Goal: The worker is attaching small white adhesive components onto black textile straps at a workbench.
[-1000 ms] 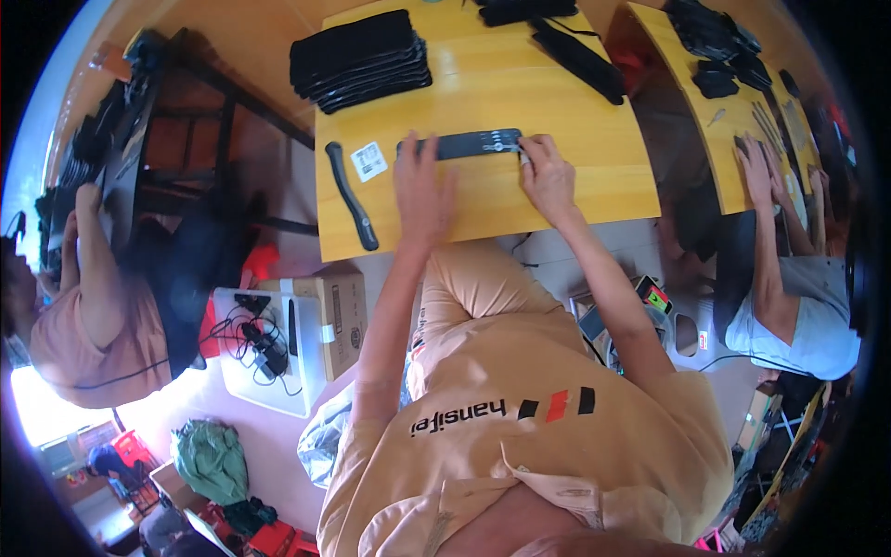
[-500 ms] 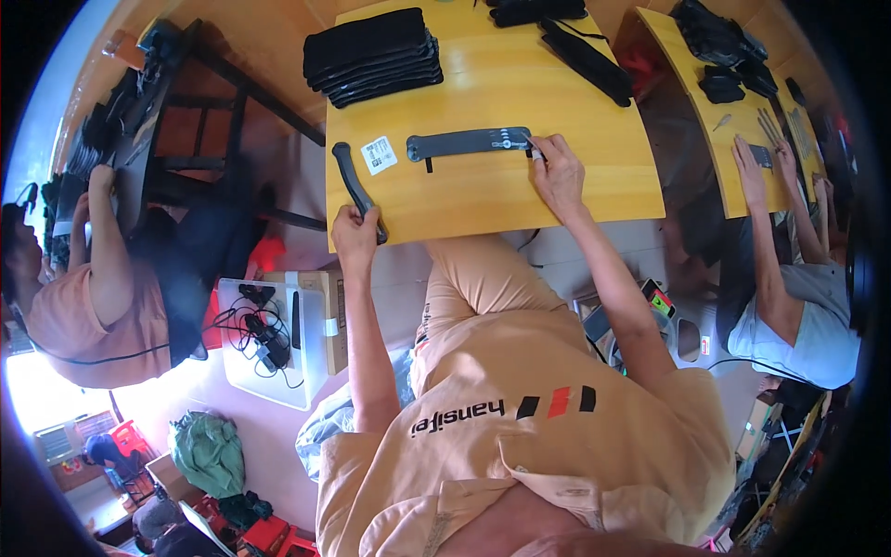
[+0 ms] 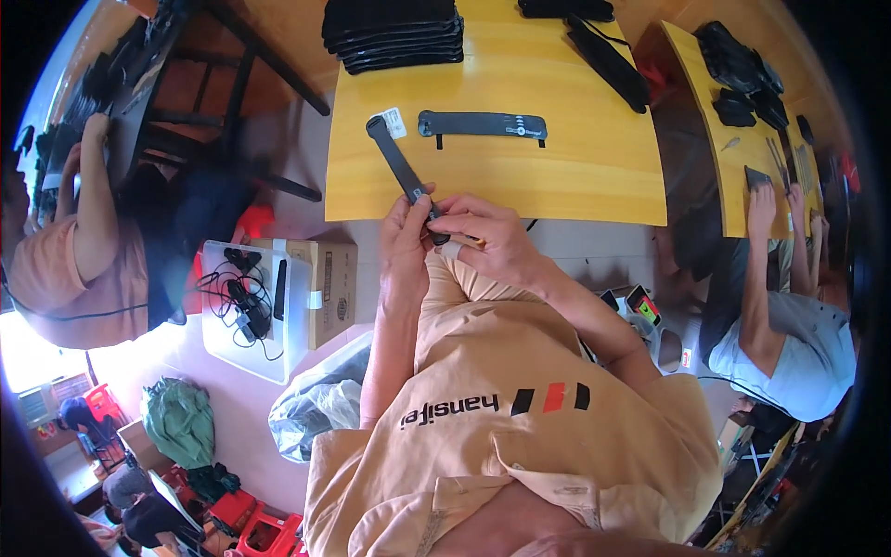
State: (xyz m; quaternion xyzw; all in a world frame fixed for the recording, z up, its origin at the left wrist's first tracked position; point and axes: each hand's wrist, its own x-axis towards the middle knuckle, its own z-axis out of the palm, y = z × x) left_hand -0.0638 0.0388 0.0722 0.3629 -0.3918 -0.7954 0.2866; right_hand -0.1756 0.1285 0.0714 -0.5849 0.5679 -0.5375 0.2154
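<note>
My left hand point(image 3: 406, 239) is closed around the near part of a long black bar with rounded ends point(image 3: 399, 162), which is tilted over the table's front edge. Close beside it, my right hand point(image 3: 487, 237) pinches the same bar's near end, its fingertips touching the surface. A pale band shows near those right fingers, and a small yellowish tip sticks out there that I cannot make out. On the table lies a second flat black bar point(image 3: 483, 124) with pale print and two short dark tabs at its front edge. A white printed label point(image 3: 394, 123) sits partly behind the held bar.
Black pouches point(image 3: 394, 37) are stacked on the yellow table point(image 3: 575, 186), with a long black pouch point(image 3: 608, 65) at far right. A clear bin of cables point(image 3: 251, 311) and a cardboard box point(image 3: 332, 288) stand left. Co-workers sit on both sides.
My right hand has left the bar lying on the table and come over to the one in my left hand. That bar has swung and moved rightward, with both hands now on it.
</note>
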